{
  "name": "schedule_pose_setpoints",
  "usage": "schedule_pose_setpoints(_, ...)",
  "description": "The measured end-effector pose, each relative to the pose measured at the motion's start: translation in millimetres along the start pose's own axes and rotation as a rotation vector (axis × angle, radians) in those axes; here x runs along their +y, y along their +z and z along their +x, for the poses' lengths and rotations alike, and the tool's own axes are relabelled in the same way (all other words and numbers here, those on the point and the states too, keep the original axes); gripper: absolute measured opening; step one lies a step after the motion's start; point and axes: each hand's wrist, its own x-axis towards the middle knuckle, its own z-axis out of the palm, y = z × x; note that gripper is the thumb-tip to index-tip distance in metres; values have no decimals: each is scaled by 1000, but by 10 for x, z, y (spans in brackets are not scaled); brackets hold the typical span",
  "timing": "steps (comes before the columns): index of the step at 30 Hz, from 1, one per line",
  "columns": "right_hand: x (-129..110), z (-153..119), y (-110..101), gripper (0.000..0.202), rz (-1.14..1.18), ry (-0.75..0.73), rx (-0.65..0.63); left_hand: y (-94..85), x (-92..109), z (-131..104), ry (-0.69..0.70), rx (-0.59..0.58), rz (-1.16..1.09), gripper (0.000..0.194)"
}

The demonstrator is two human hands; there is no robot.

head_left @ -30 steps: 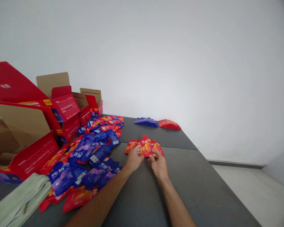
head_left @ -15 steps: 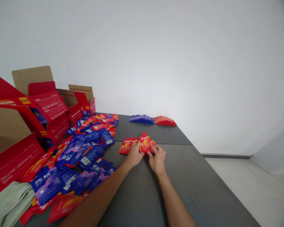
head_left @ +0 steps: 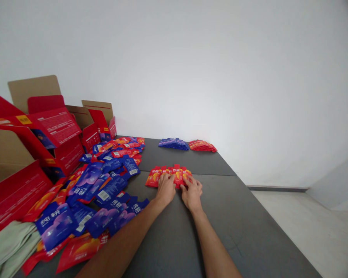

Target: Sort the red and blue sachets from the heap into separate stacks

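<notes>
Several red pouches with orange fruit prints (head_left: 153, 177) lie overlapped in a row across the middle of the dark table. My left hand (head_left: 166, 190) rests on the front edge of the row, fingers apart over the pouches near its middle. At the row's right end, my right hand (head_left: 191, 192) touches the pouches with its fingers spread. One pouch (head_left: 177, 174) lies between the two hands, its top sticking up slightly above its neighbours. Neither hand is wrapped round a pouch.
Loose blue and red pouches (head_left: 111, 189) cover the table's left side, beside open red boxes (head_left: 66, 154) and a pale green cloth (head_left: 11, 247). A blue pouch stack (head_left: 174, 144) and a red one (head_left: 202, 146) lie at the back of the table (head_left: 220, 216).
The pouch between my hands has gone from raised to lying down in the row. My left hand has flattened onto the pouches. My right hand has barely moved.
</notes>
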Motion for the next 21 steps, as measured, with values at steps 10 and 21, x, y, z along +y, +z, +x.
schedule_pose_setpoints(10,38,-9,52,40,27,-26,37,-25,45,-25,-23,-52,25,44)
schedule_pose_setpoints(21,-263,-205,-62,41,87,-180,65,-338,36,-245,-46,-51,-73,46)
